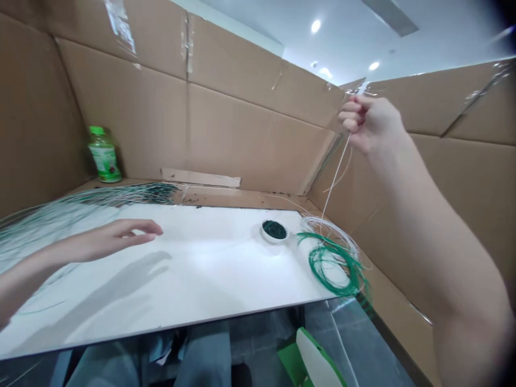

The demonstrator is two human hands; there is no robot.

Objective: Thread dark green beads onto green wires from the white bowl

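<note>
My right hand is raised high at the right, its fingers closed around a white string. The string runs down from the fist to a coil of white string at the board's right edge. Beside and partly over that coil lies a coil of green string. My left hand hovers over the left part of the white board, thumb and fingers apart, with nothing in it. A small white bowl filled with tiny dark green pieces stands on the board, left of the coils.
Many green and white strands with dark ends lie along the left side. A green bottle stands in the back left corner. Cardboard walls enclose the board, and a cardboard strip lies at the back. A green and white object is below the front edge.
</note>
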